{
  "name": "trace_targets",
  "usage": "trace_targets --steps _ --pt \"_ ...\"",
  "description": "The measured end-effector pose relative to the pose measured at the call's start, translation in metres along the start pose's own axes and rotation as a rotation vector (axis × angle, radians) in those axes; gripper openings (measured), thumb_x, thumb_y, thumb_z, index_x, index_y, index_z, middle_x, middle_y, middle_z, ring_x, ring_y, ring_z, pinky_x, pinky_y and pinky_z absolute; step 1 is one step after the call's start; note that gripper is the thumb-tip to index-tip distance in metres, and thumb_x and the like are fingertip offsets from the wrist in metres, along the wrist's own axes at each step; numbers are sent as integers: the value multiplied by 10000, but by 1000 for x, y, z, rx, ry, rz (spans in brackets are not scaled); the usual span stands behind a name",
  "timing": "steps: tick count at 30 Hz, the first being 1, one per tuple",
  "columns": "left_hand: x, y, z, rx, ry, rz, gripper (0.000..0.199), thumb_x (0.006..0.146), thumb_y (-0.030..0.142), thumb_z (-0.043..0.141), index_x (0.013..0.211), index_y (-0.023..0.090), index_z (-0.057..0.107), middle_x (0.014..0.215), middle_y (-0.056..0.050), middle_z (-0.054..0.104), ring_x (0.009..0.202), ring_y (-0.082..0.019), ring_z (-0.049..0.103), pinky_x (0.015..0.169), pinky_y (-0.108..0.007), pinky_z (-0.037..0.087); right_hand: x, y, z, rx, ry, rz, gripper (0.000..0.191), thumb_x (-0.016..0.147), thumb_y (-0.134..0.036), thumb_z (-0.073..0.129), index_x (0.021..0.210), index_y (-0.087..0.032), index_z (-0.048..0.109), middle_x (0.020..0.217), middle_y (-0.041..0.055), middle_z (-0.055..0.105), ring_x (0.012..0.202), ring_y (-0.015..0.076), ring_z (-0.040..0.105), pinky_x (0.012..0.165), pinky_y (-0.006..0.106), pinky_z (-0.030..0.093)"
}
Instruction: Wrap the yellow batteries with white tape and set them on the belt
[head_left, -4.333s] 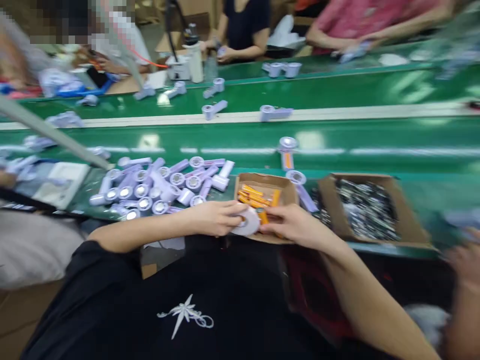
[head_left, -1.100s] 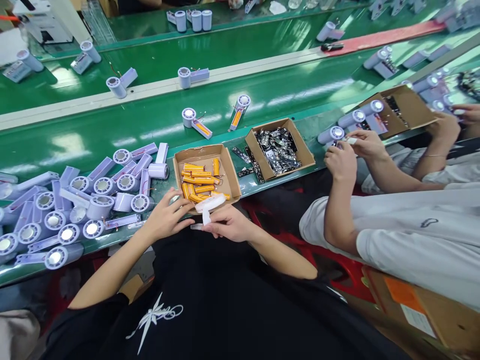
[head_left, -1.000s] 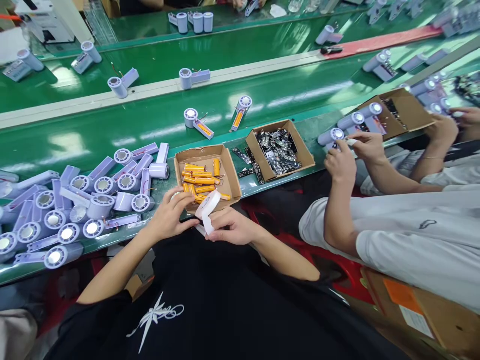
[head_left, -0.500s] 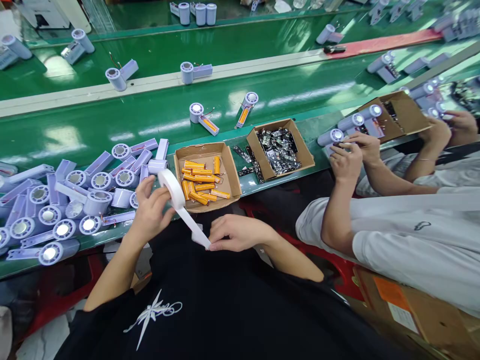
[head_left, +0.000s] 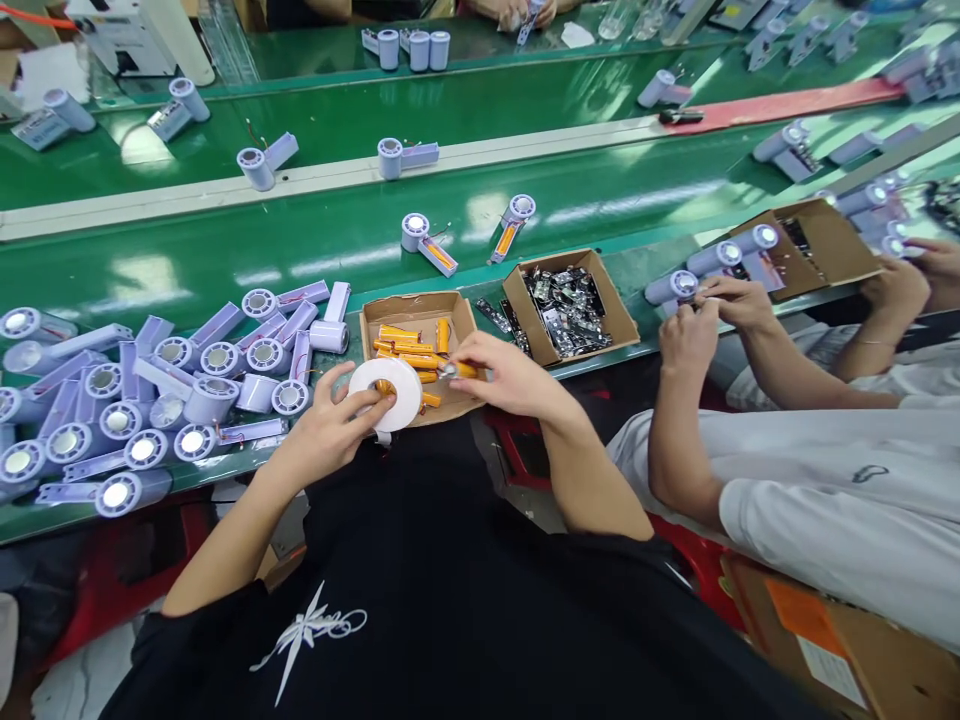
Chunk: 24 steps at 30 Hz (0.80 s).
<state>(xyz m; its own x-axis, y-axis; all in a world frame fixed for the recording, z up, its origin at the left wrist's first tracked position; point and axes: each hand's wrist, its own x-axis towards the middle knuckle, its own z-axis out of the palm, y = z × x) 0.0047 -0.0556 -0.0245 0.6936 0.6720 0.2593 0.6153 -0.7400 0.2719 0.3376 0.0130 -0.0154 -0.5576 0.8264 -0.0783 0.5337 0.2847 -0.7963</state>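
In my left hand (head_left: pixel 334 425) is a roll of white tape (head_left: pixel 405 400), with fingertips in its core and its flat side facing up. A short tape end hangs below the roll. My right hand (head_left: pixel 510 375) reaches over the near right part of a cardboard box (head_left: pixel 457 408), its fingers closed around an orange battery (head_left: pixel 469 370). Something small and greyish shows at the fingertips, too unclear to name. More orange batteries (head_left: pixel 405 347) lie loose in the box, partly hidden by the tape roll.
Lavender fan-like housings (head_left: pixel 217 395) crowd the bench on the left. A second cardboard box (head_left: pixel 626 325) holds dark circuit boards (head_left: pixel 566 310). Two housings with orange batteries lie on the green surface (head_left: pixel 300 235). A co-worker's hands (head_left: pixel 690 330) work at the right.
My right hand has left the tape's free end and moved up into the box, closing on an orange battery. My left hand has moved right and turned the roll flat.
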Motion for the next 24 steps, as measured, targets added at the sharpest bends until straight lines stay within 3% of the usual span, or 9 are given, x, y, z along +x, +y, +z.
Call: trace_targets --steps 2,5,10,14,15,17,20,22,24 --pt "1 0 -6 26 -64 23 859 855 -17 671 1632 324 540 1366 -102 756 1583 -427 408 1258 -716 479 -8 -7 -6 328 115 30 411 884 -468 887 1188 -209 790 1132 93 822 1070 262 794 983 407 657" --pt "5 0 -12 44 -159 68 880 842 -12 680 1636 341 545 1433 -90 735 1546 -395 487 1276 -672 490 -11 -20 0 537 95 107 585 725 -531 995 1178 -208 814 1018 53 851 954 261 824 912 380 696" --pt "18 0 -24 100 -224 124 818 897 3 664 1630 348 556 1487 -83 712 1567 -396 478 1158 -564 623 -5 -25 11 497 -34 94 368 808 -442 943 1077 -208 852 1044 28 869 1053 291 828 944 377 692" --pt "29 0 -42 157 -233 163 821 917 -50 583 1645 325 535 1458 -72 725 1597 -404 436 1135 -560 636 -6 -17 20 812 -103 120 461 783 -402 958 1176 -195 833 1165 71 863 1148 291 822 1038 420 677" --pt "30 2 -44 158 -222 158 820 917 -54 576 1645 321 533 1460 -71 723 1613 -407 412 1155 -578 622 -7 -15 29 898 -48 145 517 755 -405 978 1199 -190 824 1158 81 864 1138 289 825 1037 427 678" --pt "28 8 -41 138 -186 141 792 921 -49 577 1624 314 555 1458 -68 724 1626 -416 388 1197 -623 586 -8 -14 53 1050 181 204 614 702 -431 1014 1230 -194 808 1134 87 869 1095 277 834 1021 424 682" --pt "21 22 -21 92 -97 87 688 951 -16 596 1566 291 611 1360 -82 766 1586 -426 445 1183 -653 588 -9 -12 89 1162 532 288 615 634 -479 1047 1138 -216 811 1073 81 878 996 256 844 970 396 693" --pt "18 30 -7 81 -30 35 646 966 4 614 1550 282 626 1283 -91 790 1565 -430 477 1172 -667 593 -9 -10 97 1166 601 312 608 617 -505 1051 1099 -220 813 1068 91 878 984 263 845 950 399 698" --pt "19 32 -2 79 -32 16 657 970 9 624 1564 289 617 1295 -92 787 1579 -422 477 1201 -672 575 -7 -7 85 1152 532 302 649 647 -502 1039 1186 -220 814 1136 105 872 1066 277 837 989 416 688"
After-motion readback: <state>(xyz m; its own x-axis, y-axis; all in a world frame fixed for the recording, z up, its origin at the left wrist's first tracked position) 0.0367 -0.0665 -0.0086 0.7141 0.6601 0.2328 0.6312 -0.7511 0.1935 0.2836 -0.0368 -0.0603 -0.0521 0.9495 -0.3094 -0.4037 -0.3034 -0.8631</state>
